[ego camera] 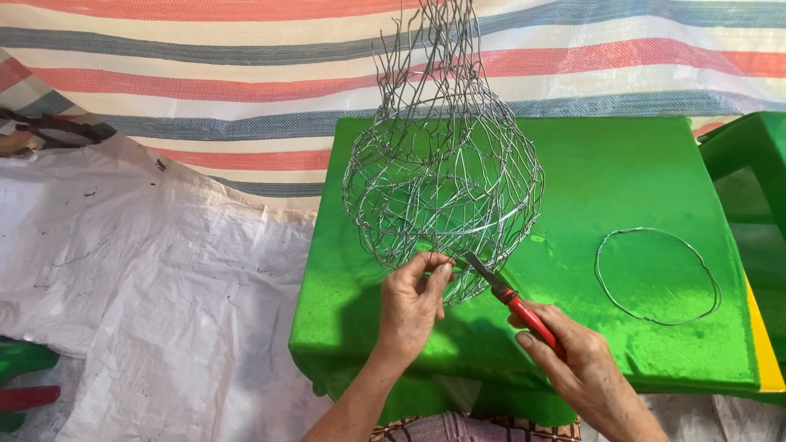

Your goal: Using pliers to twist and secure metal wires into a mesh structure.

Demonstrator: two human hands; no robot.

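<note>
1. Both grips are closed: the left hand [412,304] pinches strands at the near, lower edge of the wire mesh basket [442,196] between thumb and fingertips, and the right hand [583,368] is wrapped around the red handles of a pair of pliers [514,301].
2. Dark plier tips touch the mesh just right of the left fingertips, at the basket's bottom rim. Whether the tips have bitten a strand cannot be told.
3. Rounded and open-weave, the basket stands over the left half of the green cloth-covered surface [606,172], its loose upper wires rising out of view at the far edge.
4. On the right of that surface, well apart from the basket, lies a plain wire ring [657,276], flat on the cloth.
5. Beyond the surface hangs or lies a red, blue and cream striped tarp [205,74]; to the left a crumpled white sheet [147,278] covers the ground. A green plastic piece [749,164] shows at the right border.
6. Risks, as I judge them: the tool tips work very close to the left fingertips, so a slip off a springy strand could nip or jab them.
7. Cut or bent wire ends in the mesh look sharp; the pinching hand could be scratched if the basket twists.
8. With only one hand holding it low down, the tall basket could tip or roll if the pliers pull sideways, and a snagged strand might drag the cloth.
</note>
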